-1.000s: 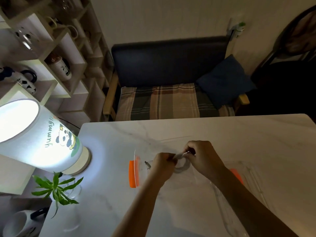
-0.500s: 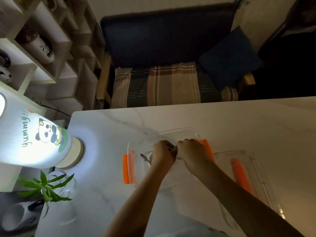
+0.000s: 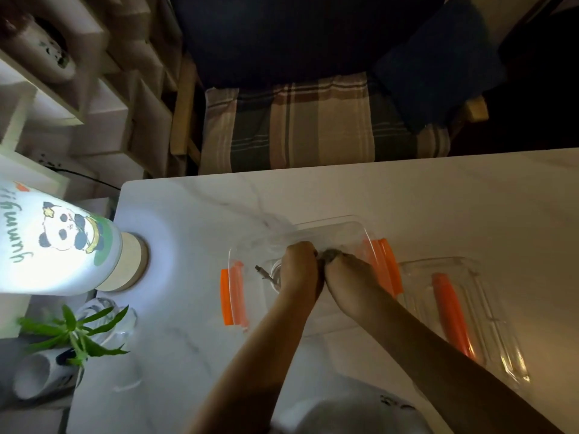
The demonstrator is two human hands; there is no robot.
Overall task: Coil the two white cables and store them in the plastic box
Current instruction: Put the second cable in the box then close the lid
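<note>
A clear plastic box [image 3: 332,228] with orange clip handles stands on the white marble table [image 3: 438,198]. My left hand [image 3: 300,266] and my right hand [image 3: 351,274] are both down inside it, fingers closed together on a coiled white cable [image 3: 329,254]. A loop and a plug end of cable [image 3: 266,275] show on the box floor left of my left hand. Most of the coil is hidden under my hands. I cannot tell the two cables apart.
The box's clear lid [image 3: 470,311] with an orange strip lies to the right of the box. A lit panda lamp [image 3: 59,242] stands at the table's left edge, with a small green plant [image 3: 75,332] in a glass below it. A bench lies beyond the far edge.
Both hands have lowered with the cable from above the box down into it. The view has tilted downward, so the box and lid show more fully.
</note>
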